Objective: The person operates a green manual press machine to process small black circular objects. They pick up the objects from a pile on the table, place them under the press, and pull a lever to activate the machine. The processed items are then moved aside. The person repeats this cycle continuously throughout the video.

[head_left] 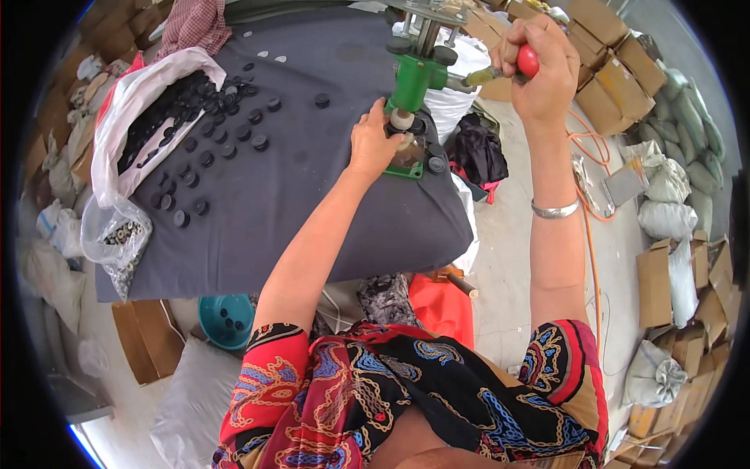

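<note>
A green hand press (409, 84) stands at the right end of a table with a dark grey cloth (312, 219). My right hand (543, 74) is closed round its lever (484, 76), and the red ball knob (528, 61) shows between the fingers. At the foot of the press, my left hand (375, 143) has its thumb and fingers curled beside the pale round ram end (401, 119). What those fingers pinch is hidden. Several black round caps (259, 142) lie scattered on the cloth, left of my left hand. Another black cap (436, 164) sits by the press base.
A white sack (105, 148) spills black caps at the table's left. Near it hangs a clear bag (94, 234) of small metal parts. Below the table is a teal basin (207, 320). An orange cable (591, 258) crosses the floor; cardboard boxes (617, 90) are stacked right.
</note>
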Demonstrator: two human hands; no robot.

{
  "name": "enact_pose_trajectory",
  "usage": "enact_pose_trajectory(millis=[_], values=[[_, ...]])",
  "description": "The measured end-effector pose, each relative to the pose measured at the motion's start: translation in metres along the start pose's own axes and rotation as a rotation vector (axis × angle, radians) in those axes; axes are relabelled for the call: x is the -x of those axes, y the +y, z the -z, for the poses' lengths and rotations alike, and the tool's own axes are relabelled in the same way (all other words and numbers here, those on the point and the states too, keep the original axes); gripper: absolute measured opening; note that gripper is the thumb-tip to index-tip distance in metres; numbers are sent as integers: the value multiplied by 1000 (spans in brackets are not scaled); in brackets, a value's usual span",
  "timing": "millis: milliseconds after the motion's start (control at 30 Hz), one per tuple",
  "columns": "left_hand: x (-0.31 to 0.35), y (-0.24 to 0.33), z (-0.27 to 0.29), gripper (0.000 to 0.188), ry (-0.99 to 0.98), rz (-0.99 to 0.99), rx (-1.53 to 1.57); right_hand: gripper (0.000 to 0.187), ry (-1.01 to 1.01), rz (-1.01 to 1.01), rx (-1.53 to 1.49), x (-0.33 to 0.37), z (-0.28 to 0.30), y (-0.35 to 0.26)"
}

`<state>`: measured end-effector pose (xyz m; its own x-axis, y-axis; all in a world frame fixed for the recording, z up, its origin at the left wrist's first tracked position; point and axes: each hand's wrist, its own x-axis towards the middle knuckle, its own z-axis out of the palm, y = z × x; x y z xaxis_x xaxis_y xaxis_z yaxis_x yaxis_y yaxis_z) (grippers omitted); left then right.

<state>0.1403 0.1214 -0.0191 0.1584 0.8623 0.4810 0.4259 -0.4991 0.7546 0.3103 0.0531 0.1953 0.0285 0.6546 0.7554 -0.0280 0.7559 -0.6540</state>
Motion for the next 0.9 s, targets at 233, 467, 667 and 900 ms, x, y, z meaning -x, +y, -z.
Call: enact_pose_trajectory(millis=[233,467,667,900], values=[[-5,-6,-8,80,-21,63,76,19,-64,83,-52,36,-3,4],[2,3,4,84,-45,59,95,11,-58,301,280,113,-11,31],[22,-12,37,66,18,-55,-126,15,-245,384,408,142,-14,41],[50,-57,119,45,200,-73,-423,9,-237,131,324,106,-4,14]])
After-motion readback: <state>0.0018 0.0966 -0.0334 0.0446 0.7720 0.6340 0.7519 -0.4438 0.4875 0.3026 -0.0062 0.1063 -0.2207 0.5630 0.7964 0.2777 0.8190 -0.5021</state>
